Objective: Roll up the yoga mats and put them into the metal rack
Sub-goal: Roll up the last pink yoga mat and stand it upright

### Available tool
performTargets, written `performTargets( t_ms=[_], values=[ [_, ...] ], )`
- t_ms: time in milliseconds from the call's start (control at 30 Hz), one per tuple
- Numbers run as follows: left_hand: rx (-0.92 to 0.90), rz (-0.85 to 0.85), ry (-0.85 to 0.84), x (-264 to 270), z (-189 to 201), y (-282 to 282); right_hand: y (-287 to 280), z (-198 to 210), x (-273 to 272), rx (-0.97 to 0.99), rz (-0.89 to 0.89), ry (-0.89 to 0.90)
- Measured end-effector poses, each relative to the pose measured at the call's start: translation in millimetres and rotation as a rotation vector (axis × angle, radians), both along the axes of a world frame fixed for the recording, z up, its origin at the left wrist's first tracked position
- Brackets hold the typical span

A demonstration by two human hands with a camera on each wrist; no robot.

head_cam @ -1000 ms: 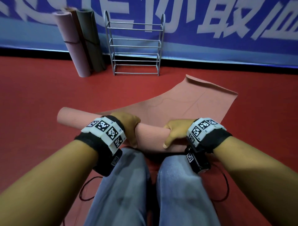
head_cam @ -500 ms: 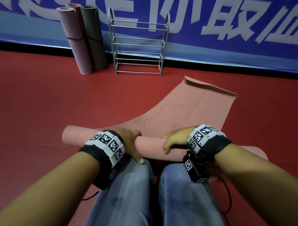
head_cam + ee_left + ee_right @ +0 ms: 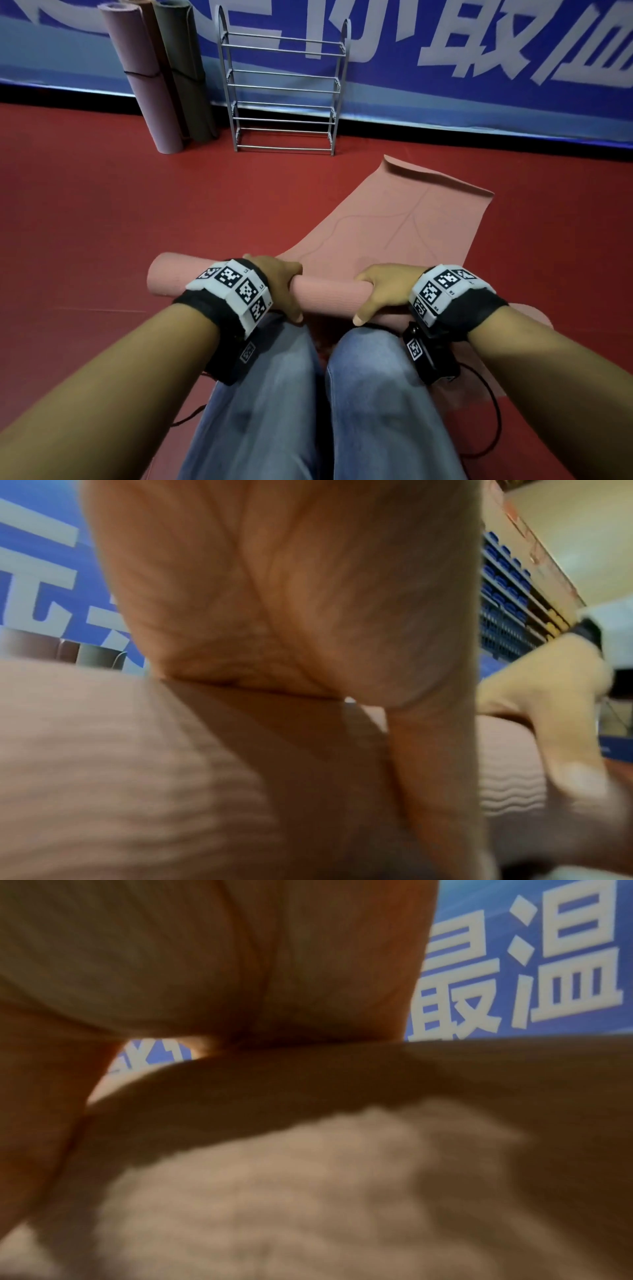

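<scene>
Pink mat (image 3: 329, 294) rolled nearer the rack (image 3: 282, 89) than before; both hands' fingers (image 3: 368, 274) curled round it

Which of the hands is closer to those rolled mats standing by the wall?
Left. The left hand grips the pink roll on the side toward the standing mats; the right hand grips it farther away.

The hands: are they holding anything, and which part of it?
Both hold the rolled part of the pink yoga mat. The left hand grips left of the roll's middle, the right hand right of it, thumbs on the near side.
</scene>
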State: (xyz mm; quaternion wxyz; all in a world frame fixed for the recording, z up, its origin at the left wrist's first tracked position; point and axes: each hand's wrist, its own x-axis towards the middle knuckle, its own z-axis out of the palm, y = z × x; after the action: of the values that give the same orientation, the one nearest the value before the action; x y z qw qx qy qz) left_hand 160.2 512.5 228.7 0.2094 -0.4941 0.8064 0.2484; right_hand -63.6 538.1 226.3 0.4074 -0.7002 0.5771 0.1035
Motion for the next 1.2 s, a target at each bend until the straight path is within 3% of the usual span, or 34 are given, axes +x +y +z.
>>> performTargets(
  t_ms=[100, 233, 433, 600, 733, 833, 1033, 1100, 1167, 1200],
  values=[
    [0.076, 0.002, 0.028, 0, -18, 12, 6, -2, 2, 0.122, -0.002, -0.033],
    [0.108, 0.009, 0.101, -5, -13, 9, 4, 6, -7, 0.169, -0.011, -0.064],
    [-0.234, -0.078, -0.010, -22, 1, -1, 1, 6, -19, 0.010, -0.076, -0.126],
    [-0.310, -0.148, -0.023, -34, 1, 8, 5, -1, -15, -0.032, -0.093, -0.205],
    [-0.034, -0.089, 0.054, -32, -9, 15, 17, -12, -4, -0.058, -0.062, -0.190],
    [0.034, -0.027, 0.091, -26, -15, 25, 25, -13, 1, -0.093, -0.038, -0.226],
    [0.376, 0.086, 0.281, -8, 14, 26, 24, 25, 5, -0.033, 0.043, -0.261],
    [0.255, 0.066, 0.286, -7, 24, 24, 23, 33, 6, -0.081, 0.024, -0.265],
    [0.048, -0.028, 0.159, -13, 28, 25, 25, 34, 8, -0.126, 0.053, -0.179],
    [0.029, -0.082, 0.088, -17, 28, 26, 28, 30, 9, -0.102, 0.079, -0.126]
  ],
)
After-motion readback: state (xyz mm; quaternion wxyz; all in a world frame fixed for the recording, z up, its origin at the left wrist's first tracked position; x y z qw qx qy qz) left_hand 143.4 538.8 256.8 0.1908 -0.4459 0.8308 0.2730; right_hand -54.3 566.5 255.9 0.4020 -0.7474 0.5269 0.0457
